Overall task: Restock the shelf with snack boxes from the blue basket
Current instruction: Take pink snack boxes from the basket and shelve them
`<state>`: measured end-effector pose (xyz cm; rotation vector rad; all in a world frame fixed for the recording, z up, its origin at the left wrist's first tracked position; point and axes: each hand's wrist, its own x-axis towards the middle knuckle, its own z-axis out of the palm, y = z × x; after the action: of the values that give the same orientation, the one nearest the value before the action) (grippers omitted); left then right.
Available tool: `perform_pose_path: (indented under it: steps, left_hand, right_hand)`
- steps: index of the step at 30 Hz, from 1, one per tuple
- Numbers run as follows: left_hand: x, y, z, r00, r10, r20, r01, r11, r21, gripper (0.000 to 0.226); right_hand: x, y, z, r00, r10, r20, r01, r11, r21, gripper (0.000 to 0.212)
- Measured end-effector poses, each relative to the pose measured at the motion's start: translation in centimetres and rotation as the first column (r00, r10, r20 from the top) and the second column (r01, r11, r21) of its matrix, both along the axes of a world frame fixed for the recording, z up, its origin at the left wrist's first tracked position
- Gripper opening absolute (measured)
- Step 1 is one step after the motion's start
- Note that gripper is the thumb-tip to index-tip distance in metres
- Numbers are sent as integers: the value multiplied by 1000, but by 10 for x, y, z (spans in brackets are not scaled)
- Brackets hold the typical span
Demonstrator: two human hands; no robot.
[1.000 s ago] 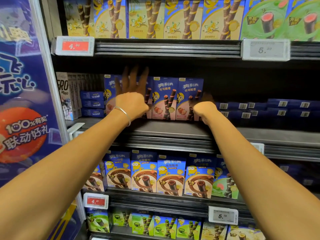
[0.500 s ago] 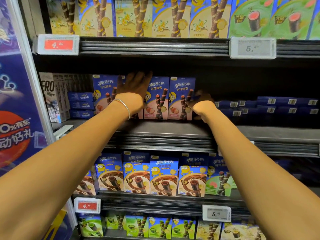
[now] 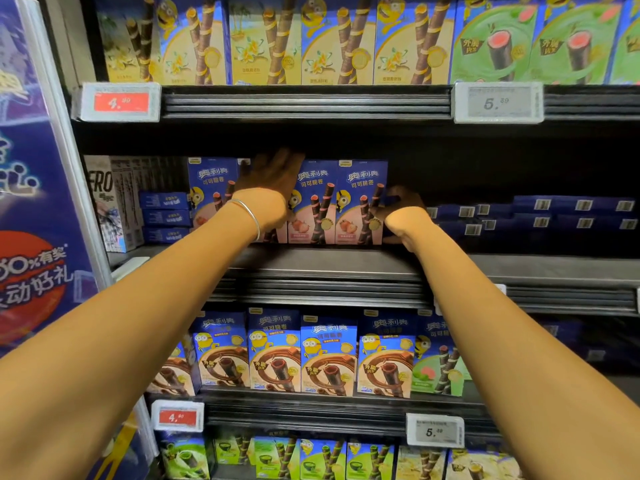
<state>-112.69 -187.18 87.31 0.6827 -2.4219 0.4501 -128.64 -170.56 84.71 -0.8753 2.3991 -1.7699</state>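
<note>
A row of blue strawberry snack boxes (image 3: 313, 202) stands upright on the middle shelf (image 3: 311, 263). My left hand (image 3: 272, 188), with a silver bangle on the wrist, lies with straight fingers against the front of the second box from the left and hides most of it. My right hand (image 3: 398, 211) has its fingers curled round the right edge of the rightmost box (image 3: 358, 199). The leftmost box (image 3: 207, 195) stands free. The blue basket is out of view.
Flat dark blue boxes (image 3: 554, 216) lie stacked to the right on the same shelf, and more (image 3: 164, 213) to the left beside white boxes (image 3: 114, 202). Chocolate boxes (image 3: 329, 358) fill the shelf below, yellow boxes (image 3: 311, 39) the one above. A blue banner (image 3: 31, 202) stands at left.
My left hand's fingers came down from a raised spread to lie flat on the box front. My right hand stayed at the right end of the row.
</note>
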Motion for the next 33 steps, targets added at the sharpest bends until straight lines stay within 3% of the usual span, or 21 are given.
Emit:
perform_pose_path:
  steps: [13, 16, 17, 19, 21, 27, 30, 33]
  left_hand:
    - [0, -4, -3, 1000, -19, -10, 20, 999, 44, 115]
    - [3, 1, -2, 1000, -14, -26, 18, 989, 147, 116]
    - [4, 3, -2, 1000, -9, -20, 13, 976, 215, 103]
    - [7, 7, -3, 1000, 18, -10, -13, 935, 355, 43]
    - [10, 11, -6, 999, 46, -30, -30, 916, 401, 35]
    - [11, 20, -15, 917, 68, -393, 188, 795, 577, 59]
    - [17, 38, -19, 776, 86, -625, 363, 750, 553, 75]
    - [28, 60, -25, 619, 74, -782, 573, 637, 515, 89]
  right_hand:
    - [3, 2, 4, 999, 14, 32, -16, 998, 63, 42]
    - [3, 2, 2, 998, 20, 63, -21, 1000, 19, 37]
    - [4, 3, 2, 997, 20, 71, -21, 1000, 11, 35]
    - [6, 5, 3, 996, 28, 88, -26, 999, -26, 31]
    - [9, 8, 5, 994, 37, 104, -30, 997, -69, 21]
    - [16, 17, 10, 990, 66, 124, -42, 982, -186, 18]
    - [20, 24, 12, 992, 59, 107, -35, 976, -216, 14]
    - [28, 36, 14, 988, 111, 106, -78, 958, -276, 12]
